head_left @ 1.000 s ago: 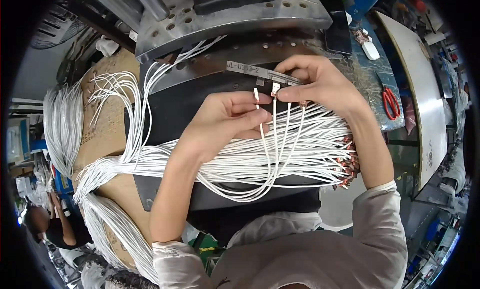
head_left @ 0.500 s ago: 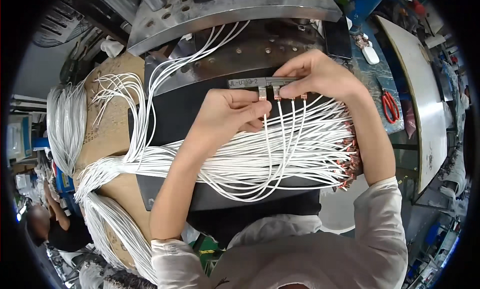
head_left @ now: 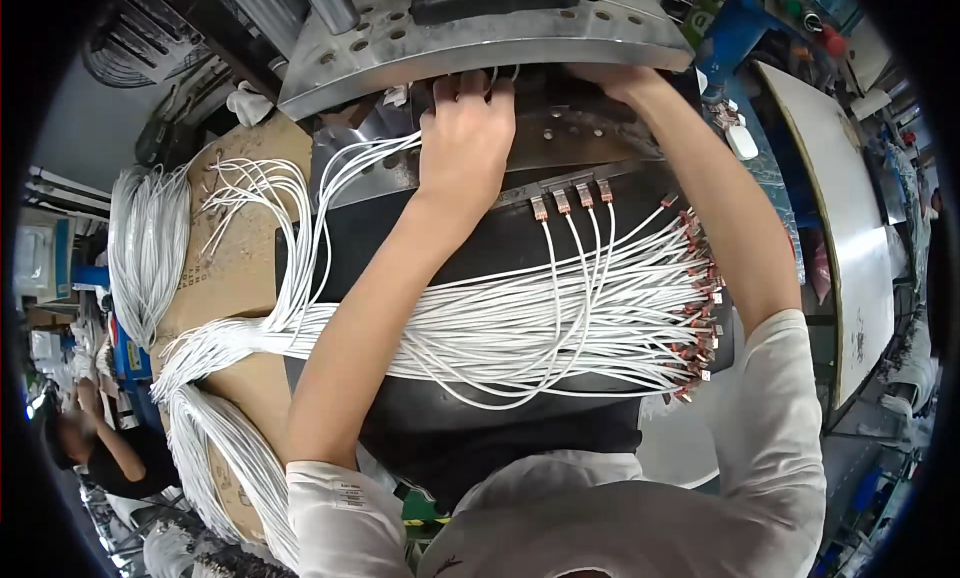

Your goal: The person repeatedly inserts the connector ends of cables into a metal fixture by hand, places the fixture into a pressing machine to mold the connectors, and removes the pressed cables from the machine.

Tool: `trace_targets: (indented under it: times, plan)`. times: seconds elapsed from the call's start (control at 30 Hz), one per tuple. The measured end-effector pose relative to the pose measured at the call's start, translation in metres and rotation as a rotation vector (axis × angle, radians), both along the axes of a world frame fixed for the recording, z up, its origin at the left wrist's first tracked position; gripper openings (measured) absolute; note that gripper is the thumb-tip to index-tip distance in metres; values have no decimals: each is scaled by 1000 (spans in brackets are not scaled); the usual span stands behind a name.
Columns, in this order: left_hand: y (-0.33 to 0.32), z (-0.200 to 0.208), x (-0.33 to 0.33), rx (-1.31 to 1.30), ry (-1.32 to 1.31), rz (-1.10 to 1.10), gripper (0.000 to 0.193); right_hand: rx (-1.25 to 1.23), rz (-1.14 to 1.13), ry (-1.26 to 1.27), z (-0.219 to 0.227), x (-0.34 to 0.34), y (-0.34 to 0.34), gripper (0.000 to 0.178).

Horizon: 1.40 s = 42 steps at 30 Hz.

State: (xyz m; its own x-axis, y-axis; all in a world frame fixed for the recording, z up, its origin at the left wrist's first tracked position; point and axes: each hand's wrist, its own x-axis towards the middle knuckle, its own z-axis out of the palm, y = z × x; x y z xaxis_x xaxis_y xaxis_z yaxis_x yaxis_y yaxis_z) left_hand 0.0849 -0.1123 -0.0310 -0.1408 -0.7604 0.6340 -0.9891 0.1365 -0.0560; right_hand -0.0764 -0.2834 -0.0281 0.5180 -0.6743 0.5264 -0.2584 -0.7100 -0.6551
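My left hand [head_left: 468,143] reaches up under the thick metal plate, fingers curled round a few white cables [head_left: 370,156] that run in from the left; its fingertips are partly hidden. Of my right hand [head_left: 612,81] only the back shows under the same plate, so its fingers are out of sight. Below the hands, several USB plugs [head_left: 563,202] with silver and copper-red ends stand in a row along a narrow grey metal bar [head_left: 515,195]. Their white cables curve down onto a big fanned bundle of white cables [head_left: 500,323].
The heavy drilled metal plate [head_left: 480,50] of a machine overhangs my hands. Cardboard [head_left: 230,273] and a hanging cable coil [head_left: 148,248] are on the left. At right are a white mouse-shaped thing [head_left: 741,142] and a pale board [head_left: 840,248]. Another person [head_left: 115,463] sits far left.
Both hands have left the plugs on the bar and moved up beneath the metal plate. My left hand has taken hold of the upper white cables. The plugs remain in their row.
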Motion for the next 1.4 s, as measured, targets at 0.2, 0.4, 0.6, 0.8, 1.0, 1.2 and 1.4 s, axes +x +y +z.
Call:
trace_targets:
  times: [0.2, 0.4, 0.6, 0.8, 1.0, 1.2, 1.4]
  plan:
    - [-16, -6, 6, 10, 3, 42, 24, -878, -226, 163, -16, 7, -20, 18]
    - [-7, 10, 5, 112, 374, -127, 14, -567, -169, 398, -9, -6, -6, 22]
    - [125, 51, -29, 144, 546, -438, 10, -257, -161, 487, 12, -50, 96, 20]
    - [133, 51, -35, -49, 488, -421, 16, -330, -66, 375, 17, -30, 101, 13]
    - [133, 43, -31, -88, 447, -376, 17, 152, 493, 787, 112, -77, 113, 18]
    - [128, 38, -43, -99, 431, -399, 22, 730, 322, 205, 95, -75, 190, 16]
    - [130, 72, -24, 4, 507, -368, 20, 497, 388, 258, 92, -61, 199, 12]
